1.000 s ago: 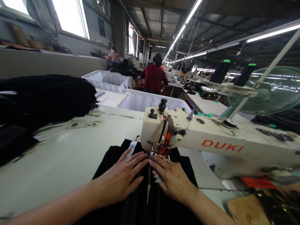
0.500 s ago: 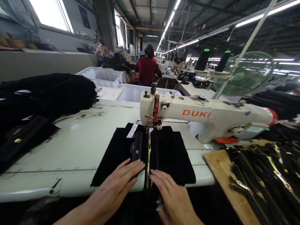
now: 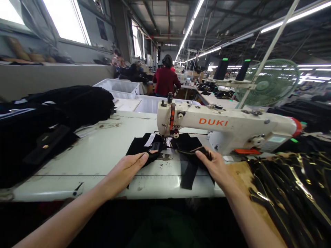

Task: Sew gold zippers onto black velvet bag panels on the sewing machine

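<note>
A black fabric piece (image 3: 188, 168) with a zipper and a white label lies bunched under the needle of the white DUKI sewing machine (image 3: 219, 125). My left hand (image 3: 129, 167) grips the fabric's left part between thumb and fingers. My right hand (image 3: 216, 165) pinches the right part, lifting its edge with the zipper. A strip of the black fabric hangs down toward the table's front edge between my hands.
A heap of black garments (image 3: 51, 113) covers the table's left side. A wooden board with several black zippers (image 3: 292, 193) lies at the right. White bins (image 3: 121, 88), a green fan (image 3: 269, 82) and a person in red (image 3: 165, 79) are behind.
Both hands went from lying flat on the spread fabric to gripping it. The fabric got folded and bunched up toward the needle. The camera view pulled back.
</note>
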Available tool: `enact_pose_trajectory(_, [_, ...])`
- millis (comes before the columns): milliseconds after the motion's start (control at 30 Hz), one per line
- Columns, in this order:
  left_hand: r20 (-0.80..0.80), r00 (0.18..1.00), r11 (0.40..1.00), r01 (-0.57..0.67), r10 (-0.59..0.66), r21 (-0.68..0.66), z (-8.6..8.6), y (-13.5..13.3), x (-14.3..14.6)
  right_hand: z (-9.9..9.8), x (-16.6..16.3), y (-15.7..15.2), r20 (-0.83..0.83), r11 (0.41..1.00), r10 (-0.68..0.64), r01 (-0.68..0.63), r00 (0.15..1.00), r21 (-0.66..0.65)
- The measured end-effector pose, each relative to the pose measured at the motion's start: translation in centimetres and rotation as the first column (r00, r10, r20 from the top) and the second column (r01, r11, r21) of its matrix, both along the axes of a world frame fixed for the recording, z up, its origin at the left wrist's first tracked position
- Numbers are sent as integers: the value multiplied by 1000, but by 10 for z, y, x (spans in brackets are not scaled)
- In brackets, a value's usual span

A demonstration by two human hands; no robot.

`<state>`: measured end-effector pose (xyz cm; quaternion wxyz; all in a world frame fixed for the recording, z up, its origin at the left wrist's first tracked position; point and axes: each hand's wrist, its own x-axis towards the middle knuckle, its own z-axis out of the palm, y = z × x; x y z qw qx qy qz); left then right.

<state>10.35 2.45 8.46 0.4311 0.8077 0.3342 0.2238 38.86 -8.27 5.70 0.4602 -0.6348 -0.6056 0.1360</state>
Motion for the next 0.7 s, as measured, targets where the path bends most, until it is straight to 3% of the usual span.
enact_pose_trajectory(100, [12,1000,1000,-3,3,-20,1,0,2,27,16,11,46,997,76,-76,996,-8])
enact_pose_trajectory(200, [-1,1000,999,28,-28,18,0,-2,1,34,-10,5,178,969,247,-237,953,-74])
enact_pose_trajectory(300, [-32,998,995,63,-60,79,-10,-6,-3,8,-59,-13,468,925,378,-301,799,-233])
enact_pose_trajectory(400, [-137,987,972,112,-84,208,-29,-12,-9,-33,-94,-31,543,956,280,-178,792,-234])
enact_pose_trajectory(467, [-198,973,927,182,-121,328,-41,-16,-12,-47,-97,-35,510,969,237,-161,827,-190])
enact_pose_trajectory(533, [-225,963,879,236,-152,415,-48,-19,-14,-44,-82,-33,367,974,224,-189,903,-127])
enact_pose_trajectory(633, [-227,969,898,186,-100,400,-45,-20,-12,-15,-40,-22,46,995,94,-93,994,-22])
enact_pose_trajectory(700, [-214,976,934,116,-43,339,-41,-19,-11,5,-20,-15,-22,1000,22,-22,1000,-1])
